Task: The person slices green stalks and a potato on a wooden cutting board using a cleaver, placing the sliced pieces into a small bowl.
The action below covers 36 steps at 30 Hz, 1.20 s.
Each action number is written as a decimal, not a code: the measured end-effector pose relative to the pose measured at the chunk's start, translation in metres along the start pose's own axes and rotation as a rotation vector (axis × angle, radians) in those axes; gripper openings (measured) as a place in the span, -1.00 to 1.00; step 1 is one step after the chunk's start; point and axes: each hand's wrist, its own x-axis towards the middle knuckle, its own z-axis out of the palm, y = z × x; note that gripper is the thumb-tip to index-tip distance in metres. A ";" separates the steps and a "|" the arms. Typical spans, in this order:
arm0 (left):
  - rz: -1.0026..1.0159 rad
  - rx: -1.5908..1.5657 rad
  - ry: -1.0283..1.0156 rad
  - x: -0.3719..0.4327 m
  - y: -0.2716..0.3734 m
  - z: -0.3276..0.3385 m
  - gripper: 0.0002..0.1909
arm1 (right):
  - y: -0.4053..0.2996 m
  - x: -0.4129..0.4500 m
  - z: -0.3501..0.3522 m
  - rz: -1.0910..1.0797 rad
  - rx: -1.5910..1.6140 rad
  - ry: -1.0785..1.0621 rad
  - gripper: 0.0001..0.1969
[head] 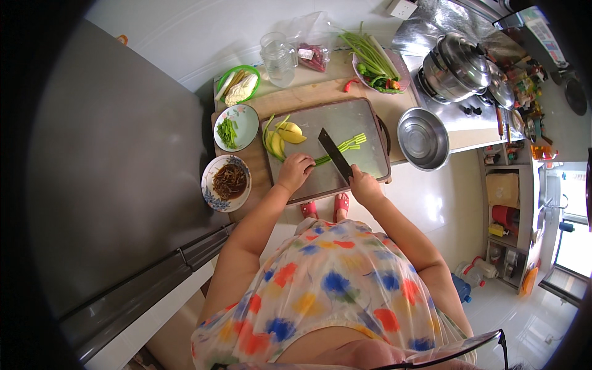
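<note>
My right hand (365, 185) grips the handle of a dark cleaver (334, 152), whose blade crosses a bunch of green stalks (322, 160). With bent fingers, my left hand (296, 172) holds those stalks down on the metal-faced cutting board (296, 185). Cut stalk pieces (355, 140) lie to the right of the blade. The uncut ends curve away to the left of my left hand, around yellow peeled pieces (290, 132), perhaps potato or mango. Whether the edge touches the board is hidden by the blade.
Left of the board are a bowl of cut green pieces (243, 126) and a bowl of dark soaked strips (208, 185). Behind stand a green basket (257, 88), a glass jug (277, 60) and a vegetable plate (405, 69). A metal basin (423, 138) and steel pot (455, 74) are right.
</note>
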 end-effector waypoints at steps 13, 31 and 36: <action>-0.036 -0.047 0.116 -0.006 0.000 0.011 -0.91 | -0.013 0.011 0.014 -0.029 -0.082 -0.057 -0.74; -0.084 -0.058 0.213 -0.022 0.016 0.027 -0.92 | -0.010 0.016 0.025 -0.075 -0.111 -0.020 -0.74; -0.080 -0.068 0.190 -0.035 0.025 0.022 -0.91 | 0.000 0.021 0.021 -0.033 -0.062 -0.015 -0.71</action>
